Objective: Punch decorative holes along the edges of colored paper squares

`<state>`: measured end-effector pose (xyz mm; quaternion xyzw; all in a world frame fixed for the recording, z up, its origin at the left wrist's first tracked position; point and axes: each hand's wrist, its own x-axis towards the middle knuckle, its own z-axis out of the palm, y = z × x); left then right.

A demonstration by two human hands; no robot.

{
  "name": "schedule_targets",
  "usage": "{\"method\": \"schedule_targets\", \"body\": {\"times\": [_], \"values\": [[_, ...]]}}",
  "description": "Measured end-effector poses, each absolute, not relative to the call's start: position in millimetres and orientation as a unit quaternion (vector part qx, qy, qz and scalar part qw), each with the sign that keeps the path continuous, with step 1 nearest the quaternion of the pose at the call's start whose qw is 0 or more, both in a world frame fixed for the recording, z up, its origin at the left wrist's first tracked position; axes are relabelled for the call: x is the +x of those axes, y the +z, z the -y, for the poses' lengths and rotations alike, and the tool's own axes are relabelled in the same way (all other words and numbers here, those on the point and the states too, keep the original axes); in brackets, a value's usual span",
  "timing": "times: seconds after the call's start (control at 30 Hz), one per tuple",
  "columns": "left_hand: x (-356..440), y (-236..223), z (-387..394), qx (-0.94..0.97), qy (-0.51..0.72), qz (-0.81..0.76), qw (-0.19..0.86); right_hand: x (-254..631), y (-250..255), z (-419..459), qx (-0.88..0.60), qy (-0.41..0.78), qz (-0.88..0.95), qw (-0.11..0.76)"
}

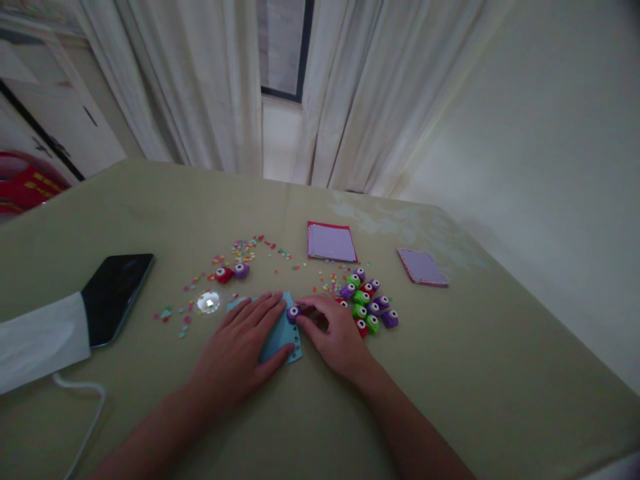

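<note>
A light blue sheet of paper (296,349) lies on the table, with a row of small punched holes along its right edge. My left hand (245,340) rests flat on it, fingers stretched out, covering much of the sheet. At the sheet's right edge, my right hand (335,330) pinches a small purple craft hole punch (293,314) between thumb and fingers. Just beyond that hand, several similar punches (361,311) in purple, green and red are grouped together. A red punch (223,275) and another purple punch (242,270) sit beyond my left hand.
Punched paper confetti (244,249) is scattered over the green tablecloth (200,207). Behind are a stack of lilac and red paper (331,242) and a lilac sheet (423,267) with a punched border. At left lie a black phone (117,293), white paper (45,340) and a white cable (100,393).
</note>
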<state>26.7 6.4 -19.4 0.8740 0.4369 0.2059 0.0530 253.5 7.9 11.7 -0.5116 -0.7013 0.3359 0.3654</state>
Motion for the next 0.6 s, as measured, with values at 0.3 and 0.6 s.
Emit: {"method": "schedule_targets", "body": {"times": [0.3, 0.6], "values": [[26, -13, -9, 0.873, 0.219, -0.434, 0.037, 250, 17, -8, -0.535, 0.345, 0.635, 0.437], [27, -15, -12, 0.866, 0.227, -0.442, 0.055, 232, 27, -30, -0.421, 0.492, 0.506, 0.570]]}}
